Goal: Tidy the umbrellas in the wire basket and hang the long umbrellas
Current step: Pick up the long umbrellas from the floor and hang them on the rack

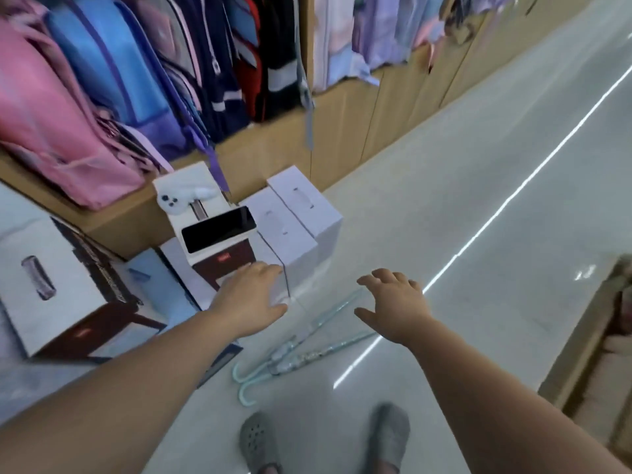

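Reaching for the two long umbrellas (318,352) on the floor (444,234), we hold our left hand (251,299) and right hand (396,302) above them, fingers (383,277) spread and empty, seemingly to gather both.

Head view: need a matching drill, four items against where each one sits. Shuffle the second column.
Things:
1. long umbrellas
2. black phone
3. pink backpack
4. grey clogs

Places:
A. on the wooden shelf, upper left
B. lying on the floor, hooked handles toward the person
C. bottom edge of the picture, on the person's feet
D. on top of a white box

Pairs: 1-B, 2-D, 3-A, 4-C
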Motion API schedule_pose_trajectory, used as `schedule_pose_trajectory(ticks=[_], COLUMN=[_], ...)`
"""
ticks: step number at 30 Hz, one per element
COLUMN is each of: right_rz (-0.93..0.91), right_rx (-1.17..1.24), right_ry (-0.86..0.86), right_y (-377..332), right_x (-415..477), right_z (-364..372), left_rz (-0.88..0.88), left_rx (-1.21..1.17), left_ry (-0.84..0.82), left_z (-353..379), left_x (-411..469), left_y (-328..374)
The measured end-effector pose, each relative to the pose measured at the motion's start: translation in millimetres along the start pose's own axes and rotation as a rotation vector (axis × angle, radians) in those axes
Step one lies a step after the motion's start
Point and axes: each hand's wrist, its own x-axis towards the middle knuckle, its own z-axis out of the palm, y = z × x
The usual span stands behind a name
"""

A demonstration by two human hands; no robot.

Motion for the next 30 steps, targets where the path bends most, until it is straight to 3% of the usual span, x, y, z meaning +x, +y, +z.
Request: schedule_pose_trajectory(ticks=[7,11,20,24,30], right_rz=[-0.102,-0.132,-0.15,-0.147,-0.166], right_rx=[0.003,-0.031,0.005,-0.006,-0.026], right_ry=[-0.192,-0.265,-0.372,-0.419,-0.38], right_y=[53.9,78.0,102.5,113.6,127.4], right_x=[119.7,179.7,269.5,295.1,325.6], right_z=[155.6,261.2,474.5,551.6,624.6], left_rz=[-0.19,-0.207,-0.25,-0.294,-0.208], left_rx=[-0.066,-0.058,-0.185,-0.254,-0.31], left_ry=[-0.133,-0.28,-0.427,-0.477,-0.53], left_z=[169.7,286.2,501.5,575.8,648.6], left_x=[94.7,141.0,210.0,233.7,258.2], left_y=[-33.6,-60.5,-98.6,-102.5,-113.3])
